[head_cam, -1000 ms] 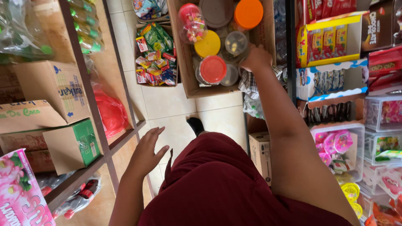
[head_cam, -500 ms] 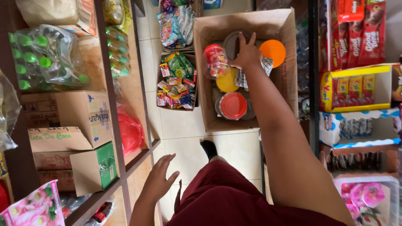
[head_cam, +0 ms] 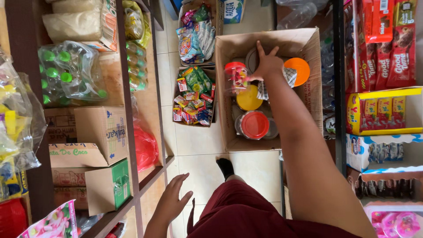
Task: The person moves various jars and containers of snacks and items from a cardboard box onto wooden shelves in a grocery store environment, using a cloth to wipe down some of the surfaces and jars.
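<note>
- Cloth of a dark red garment [head_cam: 246,211] fills the bottom of the view, with one dark-socked foot [head_cam: 226,167] on the pale floor tiles [head_cam: 202,145] just beyond it.
- Left hand [head_cam: 172,203] hangs low beside the garment, fingers spread and slack, holding nothing; it sits near the edge of the wooden shelf [head_cam: 145,185] but does not touch it.
- On that shelf to the left stand several cardboard cartons [head_cam: 103,132], with a shrink-wrapped pack of green-capped bottles [head_cam: 66,72] further back.
- Right arm runs straight ahead from the body into an open cardboard box [head_cam: 308,57] on the floor, which makes the right hand by far the nearer one to the contents.
- Nearest in the box lies a jar with a red lid [head_cam: 254,125], then a yellow lid [head_cam: 249,98]; both lie short of the hand, under the forearm's left side.
- Right hand [head_cam: 267,66] rests at the far end of the box, fingers splayed and pointing away from the body, pressed down on a dark round lid [head_cam: 252,59]; whether it grips the lid or only touches it, I cannot tell.
- An orange lid [head_cam: 298,70] sits just right of that hand, and a clear jar of sweets with a red cap [head_cam: 235,76] just left, touching or nearly so.
- A checked cloth [head_cam: 288,78] shows beneath the wrist.
- Beyond lies a smaller box of bright snack packets [head_cam: 194,94].
</note>
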